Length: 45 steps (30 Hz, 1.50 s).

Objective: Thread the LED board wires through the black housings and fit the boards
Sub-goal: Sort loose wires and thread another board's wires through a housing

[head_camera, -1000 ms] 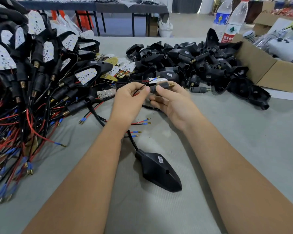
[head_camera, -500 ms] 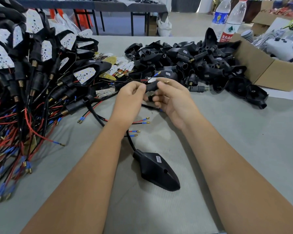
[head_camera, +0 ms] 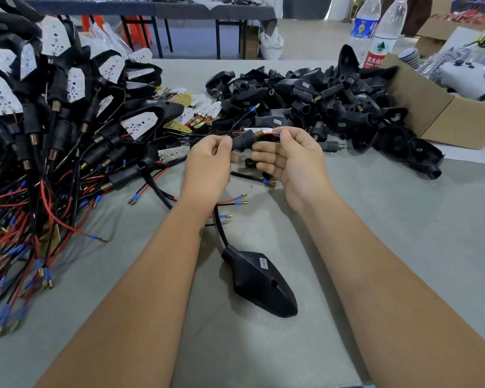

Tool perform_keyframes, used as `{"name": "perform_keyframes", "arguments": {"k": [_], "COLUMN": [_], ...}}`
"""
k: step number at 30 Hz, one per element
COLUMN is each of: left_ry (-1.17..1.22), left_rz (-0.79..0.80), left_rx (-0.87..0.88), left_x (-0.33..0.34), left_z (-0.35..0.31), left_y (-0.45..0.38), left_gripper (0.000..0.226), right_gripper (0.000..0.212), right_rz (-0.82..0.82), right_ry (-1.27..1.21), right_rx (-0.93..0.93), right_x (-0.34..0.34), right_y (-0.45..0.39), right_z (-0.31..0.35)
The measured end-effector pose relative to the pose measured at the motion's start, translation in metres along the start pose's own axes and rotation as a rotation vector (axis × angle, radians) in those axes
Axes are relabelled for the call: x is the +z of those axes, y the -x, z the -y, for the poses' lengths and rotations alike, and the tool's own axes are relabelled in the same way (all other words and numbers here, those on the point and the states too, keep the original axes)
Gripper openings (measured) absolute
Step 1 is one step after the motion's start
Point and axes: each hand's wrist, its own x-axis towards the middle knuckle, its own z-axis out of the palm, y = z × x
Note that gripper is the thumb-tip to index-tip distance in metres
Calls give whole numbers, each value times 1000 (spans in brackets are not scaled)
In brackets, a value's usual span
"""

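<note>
Black rubber formed the stem of the housing (head_camera: 242,141) that the left hand (head_camera: 207,166) pinched at its near end, fingers curled round it above the grey table (head_camera: 403,233). A brass threaded tip stuck out of the stem's far end, and from it came a red wire (head_camera: 268,133) with a blue sleeve, pinched between thumb and forefinger of the right hand (head_camera: 294,163); that hand's other fingers lay loosely bent under the stem. How much wire remained inside the stem could not be told.

Between the forearms lay a finished black housing (head_camera: 261,284), face down, its cable running up toward the left wrist. Loose wire ends with blue sleeves and brass tips (head_camera: 237,200) lay just below the hands. To the left rose a big heap of assembled units (head_camera: 53,121), white LED boards showing and red and black wires spilling toward the table's near edge. Behind the hands sat a pile of empty black housings (head_camera: 319,102), with loose LED boards (head_camera: 196,110) between the two heaps. A cardboard box (head_camera: 445,113) stood at the right, and two water bottles (head_camera: 381,32) behind the pile.
</note>
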Motion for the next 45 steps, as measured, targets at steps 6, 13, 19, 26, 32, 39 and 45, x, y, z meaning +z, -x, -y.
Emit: {"name": "perform_keyframes", "arguments": {"k": [6,13,19,26,32,39,45], "left_ry": [-48,-14,-17,361,302,117,10], "left_rz": [-46,-18,-16,-19,-81,-30,-74], "left_rx": [-18,-6,-13,-26,19,58,91], "left_x": [-1,4,7,-4,-15,-20,-12], "left_z": [-2,-4,-8,-16,-15,-12,-9], "left_y": [0,2,5,2,2,0,2], "left_gripper": [28,28,23,21,15,25,43], "right_gripper": [14,17,18,19,20,18,17], "right_rz": [6,63,3,-27,-98,-119,-111], "right_ry": [35,14,8,30,-88,-169,-135], "right_rx": [-45,-143,-177,-142,-76,1,10], "right_x": [4,5,4,0,-2,-3,-4], "right_y": [-1,1,-2,-7,-11,-12,-12], "right_z": [-1,-8,-11,-15,-15,-13,-13]}}
